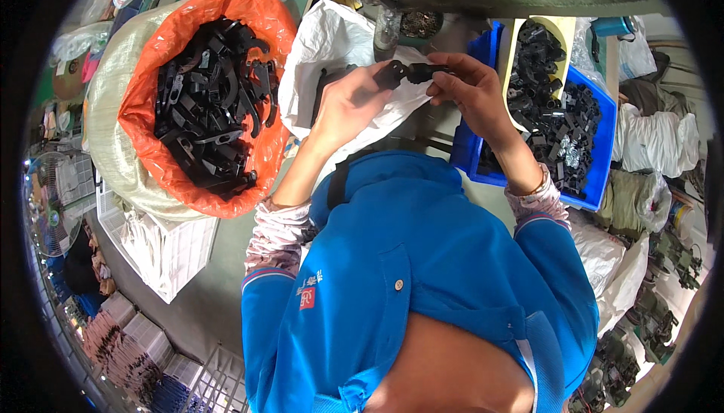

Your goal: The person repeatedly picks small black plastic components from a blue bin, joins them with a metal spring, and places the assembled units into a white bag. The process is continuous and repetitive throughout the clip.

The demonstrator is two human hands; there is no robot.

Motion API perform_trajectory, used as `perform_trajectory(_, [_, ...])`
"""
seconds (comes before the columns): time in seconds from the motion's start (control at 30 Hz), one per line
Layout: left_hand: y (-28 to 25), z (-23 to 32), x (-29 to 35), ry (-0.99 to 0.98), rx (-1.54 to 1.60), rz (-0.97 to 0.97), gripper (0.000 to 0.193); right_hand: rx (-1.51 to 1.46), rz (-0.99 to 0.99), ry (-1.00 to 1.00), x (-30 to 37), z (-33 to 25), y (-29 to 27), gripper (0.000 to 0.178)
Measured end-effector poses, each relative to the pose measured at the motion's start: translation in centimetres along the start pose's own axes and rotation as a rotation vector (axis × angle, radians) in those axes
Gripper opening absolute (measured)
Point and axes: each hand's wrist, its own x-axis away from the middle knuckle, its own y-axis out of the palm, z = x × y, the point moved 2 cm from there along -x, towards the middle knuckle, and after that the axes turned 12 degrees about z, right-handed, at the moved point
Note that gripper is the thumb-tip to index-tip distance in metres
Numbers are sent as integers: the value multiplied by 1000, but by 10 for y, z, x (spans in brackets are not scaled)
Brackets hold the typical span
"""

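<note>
At 12 o'clock, a black part is grasped by the fingers of the left hand; a ribbed piece, just beside it, is pinched by the fingers of the right hand.

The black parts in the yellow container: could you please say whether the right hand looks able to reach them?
Probably yes: the yellow container is open-topped near the right hand, and nothing visible covers its black parts, though that hand holds a black piece.
</note>
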Motion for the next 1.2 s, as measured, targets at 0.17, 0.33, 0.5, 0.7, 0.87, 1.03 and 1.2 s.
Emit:
perform_trajectory(0.17, [-11, 5, -9, 116, -65, -43, 20, 106, -18, -129, -11, 5, 6, 28])
perform_trajectory(0.33, [-20, 12, -20, 147, -143, -90, 27, 229, -21, -169, -14, 2, 19, 26])
perform_trajectory(0.5, [-25, 11, -33, 242, -239, -137, 47, 271, -29, -214, -20, 3, 29, 27])
perform_trajectory(0.7, [-37, 14, -61, 442, -419, -242, 48, 283, -11, -302, -35, 5, 38, 26])
perform_trajectory(0.87, [-42, 24, -89, 574, -433, -259, 38, 255, 47, -441, -44, -6, 47, 25])
perform_trajectory(1.03, [-34, 16, -108, 537, -356, -267, 36, 225, 140, -449, -49, -10, 49, 22])
perform_trajectory(1.2, [-32, 4, -117, 335, -441, -418, 41, 288, 147, -306, -66, 6, 37, 23])
